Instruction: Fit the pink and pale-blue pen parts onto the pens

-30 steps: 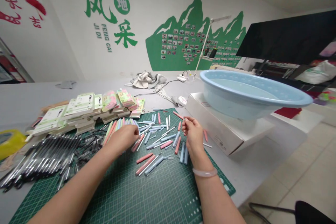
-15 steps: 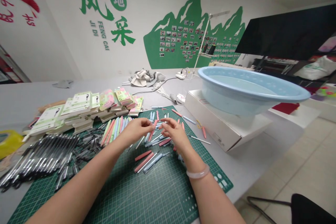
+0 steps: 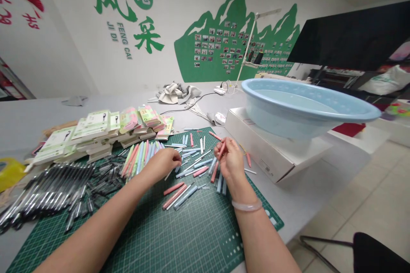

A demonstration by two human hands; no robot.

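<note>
basin (image 3: 282,117) on box (image 3: 256,149) — right of mat (image 3: 150,234), where pen pieces (image 3: 200,171) lie.

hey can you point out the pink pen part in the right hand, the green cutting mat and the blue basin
Pink pen part (image 3: 222,149), head view: middle of its visible side.
Green cutting mat (image 3: 169,241), head view: bare gridded surface.
Blue basin (image 3: 276,120), head view: outer wall.

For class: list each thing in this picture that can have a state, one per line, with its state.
Right hand: fingers closed on a pink pen piece
Left hand: fingertips together, grip unclear
Loose pen parts: scattered
Pastel pens: side by side
Black pens: lined up
Cutting mat: flat, partly covered
Blue basin: upright on the white cardboard box
Wall-side cloth: crumpled
Large screen: dark
</note>
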